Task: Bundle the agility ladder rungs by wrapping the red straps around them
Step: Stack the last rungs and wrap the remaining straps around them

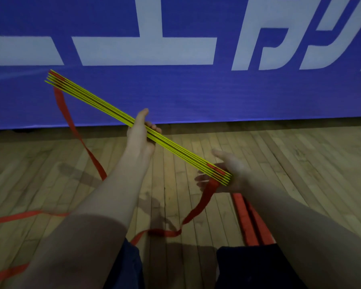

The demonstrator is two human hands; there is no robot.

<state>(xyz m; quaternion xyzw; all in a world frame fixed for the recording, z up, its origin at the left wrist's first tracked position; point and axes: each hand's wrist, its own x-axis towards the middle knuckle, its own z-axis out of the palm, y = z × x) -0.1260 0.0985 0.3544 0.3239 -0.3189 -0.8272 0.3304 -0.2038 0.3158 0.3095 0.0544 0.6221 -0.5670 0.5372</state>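
wood plank floor (300, 163), blue banner (196, 97) with white lettering on far side | yellow rungs (92, 101) stacked, held in air, slanting far-left to near-right | left grip (140, 134) clenched round stack mid-length | right grip (227, 172) released, fingers spread, palm at near-right end | red straps (197, 207) trail from both ends to floor

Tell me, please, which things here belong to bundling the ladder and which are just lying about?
Part of the job:
- yellow rungs, stacked
- red straps, hanging loose from both ends
- left hand, gripping the stack mid-length
- right hand, open at the near end

Just lying about:
- blue banner
- wooden floor
- red flat thing on the floor; unclear what
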